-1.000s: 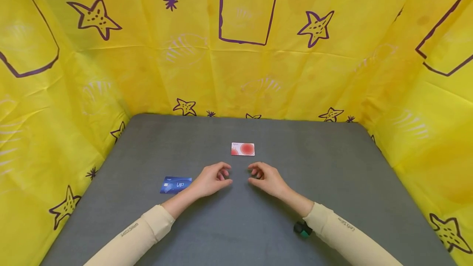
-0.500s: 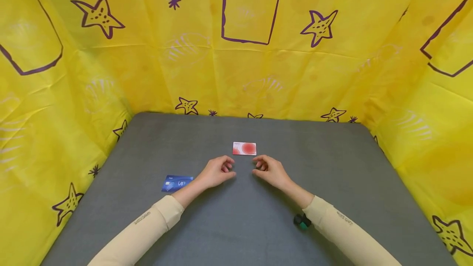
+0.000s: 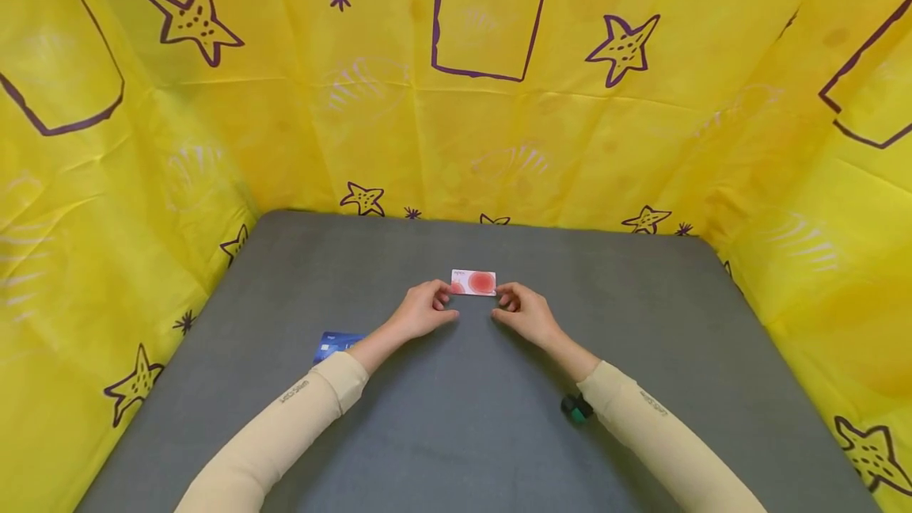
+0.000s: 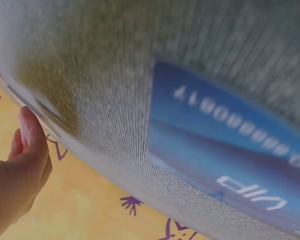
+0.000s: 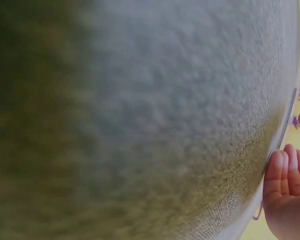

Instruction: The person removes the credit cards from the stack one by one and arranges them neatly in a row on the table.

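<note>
A white card with red circles (image 3: 473, 283) lies flat on the grey table, beyond the middle. At its left edge are the fingertips of my left hand (image 3: 425, 309), loosely bent, the thumb apart from the card. My right hand (image 3: 527, 313) mirrors this at the right edge, its fingertips right beside the card and its thumb lower. From the right wrist, the card shows only as a thin dark strip (image 5: 289, 117) near the fingers. A blue VIP card (image 3: 335, 344) rests under my left forearm in the head view, partly hidden; its number shows in the left wrist view.
The grey tabletop (image 3: 456, 418) is enclosed at the back and both sides by yellow cloth (image 3: 370, 133) with purple starfish drawings. A small black and green device (image 3: 575, 408) shows by the right cuff.
Both hands have moved forward, from short of the red and white card to its left and right edges. The left sleeve now covers more of the blue VIP card.
</note>
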A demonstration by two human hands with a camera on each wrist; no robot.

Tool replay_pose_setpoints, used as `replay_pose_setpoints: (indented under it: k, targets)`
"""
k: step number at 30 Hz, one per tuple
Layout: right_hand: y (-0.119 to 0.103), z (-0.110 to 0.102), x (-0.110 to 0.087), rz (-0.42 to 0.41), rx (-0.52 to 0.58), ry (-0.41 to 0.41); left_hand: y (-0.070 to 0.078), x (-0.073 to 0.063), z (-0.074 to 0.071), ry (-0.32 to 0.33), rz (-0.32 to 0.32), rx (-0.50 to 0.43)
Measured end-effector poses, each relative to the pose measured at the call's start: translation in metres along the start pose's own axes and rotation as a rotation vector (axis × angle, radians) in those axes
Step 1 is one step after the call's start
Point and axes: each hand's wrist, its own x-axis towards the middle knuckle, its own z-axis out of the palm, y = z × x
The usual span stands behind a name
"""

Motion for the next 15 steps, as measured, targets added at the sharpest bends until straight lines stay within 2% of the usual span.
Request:
replay_pose_setpoints:
  k: [6, 15]
  targets:
    - [0.0, 0.0, 0.01, 0.014, -0.006, 0.011, -0.003, 0.013, -0.002, 0.01, -0.023, 0.012]
    - [-0.001, 0.002, 0.022, -0.006, -0.041, 0.018, -0.008, 0.026, -0.002, 0.002, -0.056, 0.038]
